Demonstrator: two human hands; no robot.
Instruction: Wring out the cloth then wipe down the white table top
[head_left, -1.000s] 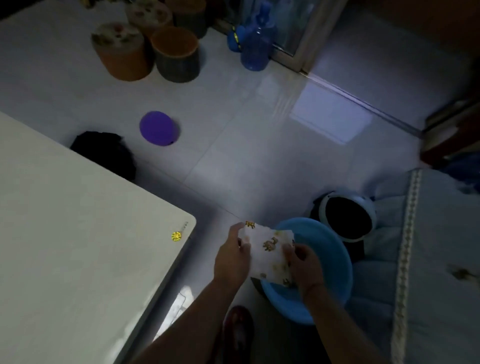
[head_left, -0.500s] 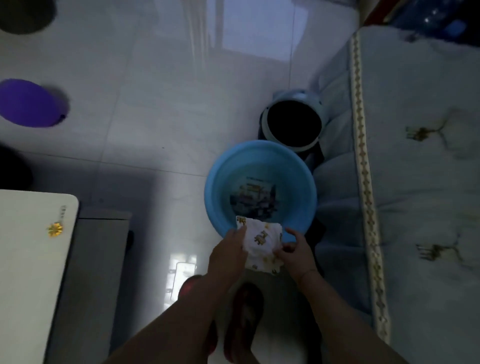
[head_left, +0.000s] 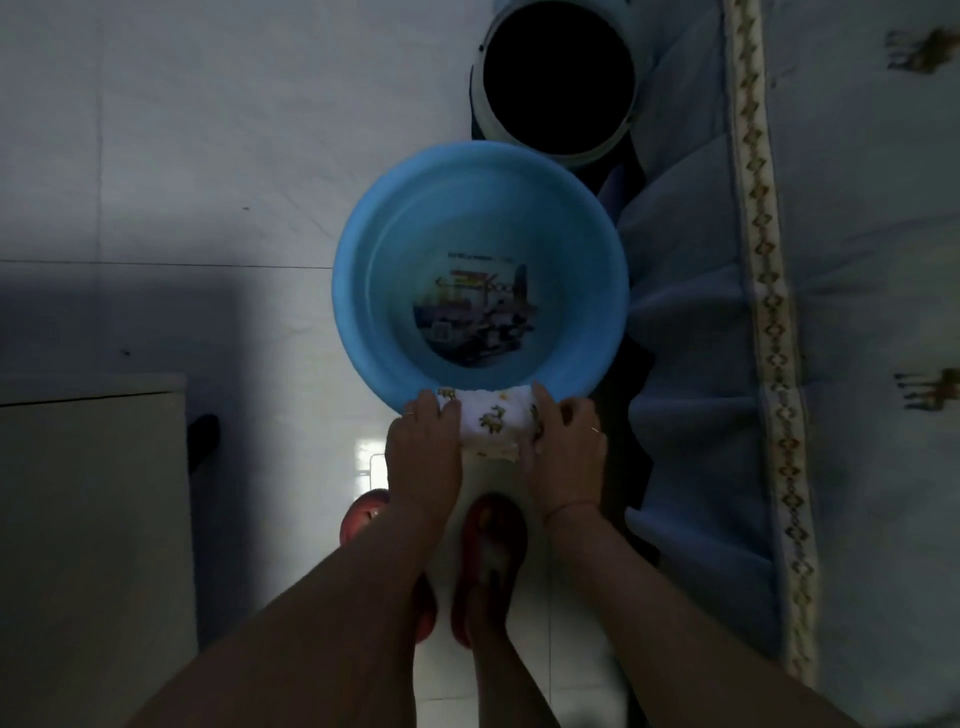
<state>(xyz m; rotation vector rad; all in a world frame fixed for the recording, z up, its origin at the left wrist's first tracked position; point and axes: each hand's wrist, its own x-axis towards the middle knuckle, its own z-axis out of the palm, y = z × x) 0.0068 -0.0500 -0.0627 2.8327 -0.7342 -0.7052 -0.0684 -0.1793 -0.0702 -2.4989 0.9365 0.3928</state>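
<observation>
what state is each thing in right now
cloth: folded small, held at both ends by the basin's near rim
left hand: closed on the cloth
right hand: closed on the cloth
blue basin: upright on the floor, water level unclear
bin: open, inside dark
white table top: corner in view, not being wiped yet

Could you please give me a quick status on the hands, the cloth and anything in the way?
Left hand and right hand grip cloth ends. Cloth bunched over blue basin near rim. Nothing blocking.

Rings, wrist band, red slippers (head_left: 491, 545)
</observation>
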